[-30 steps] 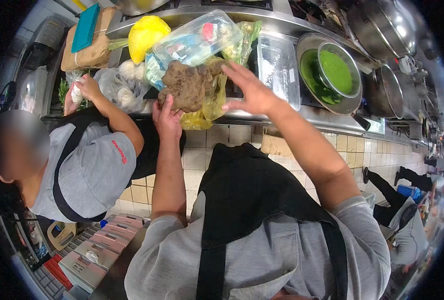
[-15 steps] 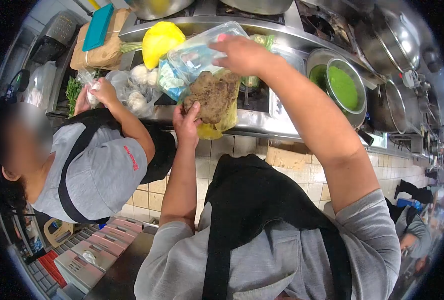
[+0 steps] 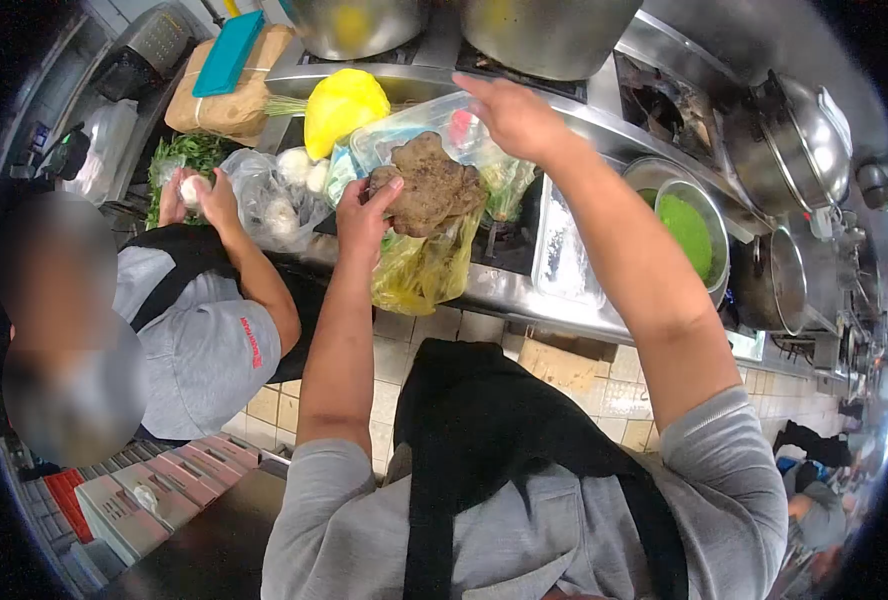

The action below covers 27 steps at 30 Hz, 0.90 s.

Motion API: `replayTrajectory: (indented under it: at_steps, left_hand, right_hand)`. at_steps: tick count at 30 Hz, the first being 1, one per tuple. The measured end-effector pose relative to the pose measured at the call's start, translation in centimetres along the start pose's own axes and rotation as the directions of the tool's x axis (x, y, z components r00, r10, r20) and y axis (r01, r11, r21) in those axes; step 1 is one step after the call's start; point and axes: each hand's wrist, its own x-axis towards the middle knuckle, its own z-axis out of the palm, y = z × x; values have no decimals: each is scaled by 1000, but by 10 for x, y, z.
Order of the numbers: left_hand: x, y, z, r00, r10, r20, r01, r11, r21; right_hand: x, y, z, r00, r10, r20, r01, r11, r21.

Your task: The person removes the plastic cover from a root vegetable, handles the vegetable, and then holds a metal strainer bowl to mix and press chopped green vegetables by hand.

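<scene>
My left hand (image 3: 362,222) grips a large, knobbly brown lump (image 3: 426,188), like an earthy root or tuber, with the thumb on top at its left edge. Beneath the lump hangs a crumpled yellow translucent plastic bag (image 3: 424,272). Stretched out above and to the right, my right hand (image 3: 519,118) is empty, its fingers extended. Closest to it lies a clear and bluish plastic bag (image 3: 389,130) with a small red spot, partly hidden behind the lump. A bagged pale green vegetable (image 3: 509,188) is to the right of the lump.
A bright yellow bundle (image 3: 344,112), bagged white round vegetables (image 3: 279,205) and leafy greens (image 3: 194,152) lie leftward. At left, a co-worker's hands (image 3: 199,195) hold a white piece. Large pots (image 3: 549,40) stand behind; a metal tray (image 3: 564,260) and bowl of green contents (image 3: 686,235) are rightward.
My right hand has moved up and away from the clear plastic bag. The brown lump has turned and more of the yellow bag shows under it. The camera view has shifted.
</scene>
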Motion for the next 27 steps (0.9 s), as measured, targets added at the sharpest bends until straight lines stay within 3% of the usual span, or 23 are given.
replayTrajectory:
  at_steps: [4, 8, 11, 13, 19, 23, 27]
  left_hand:
    - [16, 4, 3, 1000, -5, -15, 6, 1000, 7]
    - [48, 14, 4, 1000, -21, -17, 21, 999, 23]
    - [70, 15, 2, 999, -37, -16, 35, 996, -86]
    - [90, 17, -3, 1000, -8, 11, 9, 995, -97]
    - [125, 26, 0, 999, -42, 7, 43, 985, -170]
    - [130, 36, 17, 991, -95, -95, 78, 983, -165]
    - [140, 29, 32, 997, -68, -45, 54, 965, -257]
  right_hand:
    - [43, -5, -12, 993, 61, 101, -40, 978, -205]
    - [71, -1, -14, 983, 158, 98, -127, 955, -268]
    - [81, 17, -18, 961, 239, 138, -191, 937, -292]
    - [80, 38, -15, 967, 254, 25, -236, 927, -293]
    - [27, 36, -12, 897, 434, 80, -374, 843, -386]
    - [-18, 0, 12, 810, 507, 295, -400, 845, -354]
    - [-58, -38, 46, 771, 400, 496, -266, 909, -320]
